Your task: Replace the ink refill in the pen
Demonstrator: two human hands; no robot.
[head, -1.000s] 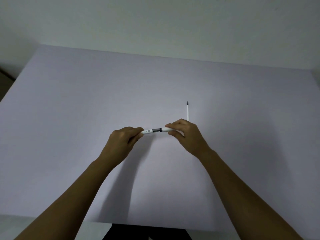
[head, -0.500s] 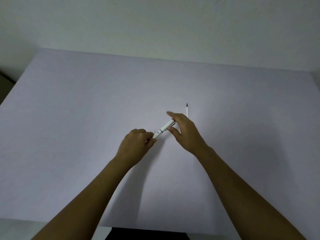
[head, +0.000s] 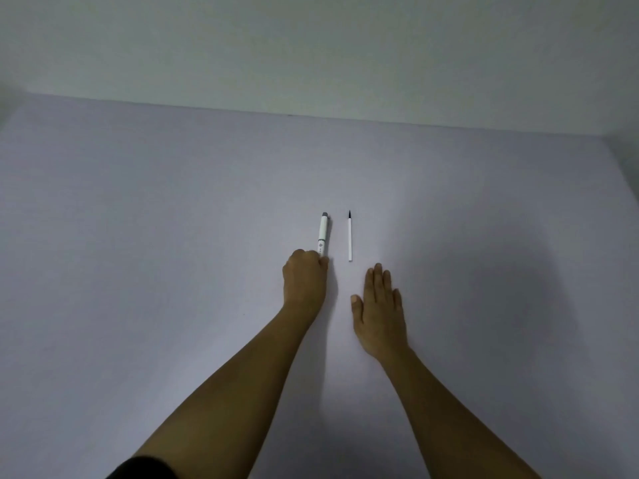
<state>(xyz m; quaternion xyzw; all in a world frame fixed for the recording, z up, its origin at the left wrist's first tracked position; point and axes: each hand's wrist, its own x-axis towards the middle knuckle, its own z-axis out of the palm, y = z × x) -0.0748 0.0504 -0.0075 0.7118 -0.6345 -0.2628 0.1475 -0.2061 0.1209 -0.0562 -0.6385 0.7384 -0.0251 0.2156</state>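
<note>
A white pen point(head: 323, 237) with a grey end lies on the pale table point(head: 155, 236), pointing away from me. My left hand point(head: 305, 283) is curled at the pen's near end, fingertips touching it. Parallel to the pen, just to its right, lies a thin white ink refill point(head: 350, 236) with a dark tip at its far end. My right hand point(head: 379, 311) rests flat on the table, palm down and fingers together, a little nearer than the refill and holding nothing.
A plain light wall point(head: 311, 46) rises behind the table's far edge. The table's right edge runs near the frame's right side. A dark sleeve point(head: 145, 468) shows at the bottom left.
Both hands held the pen above the table before. Now the pen lies on the table beside the refill, my right hand has let go and lies flat, my left hand stays at its near end.
</note>
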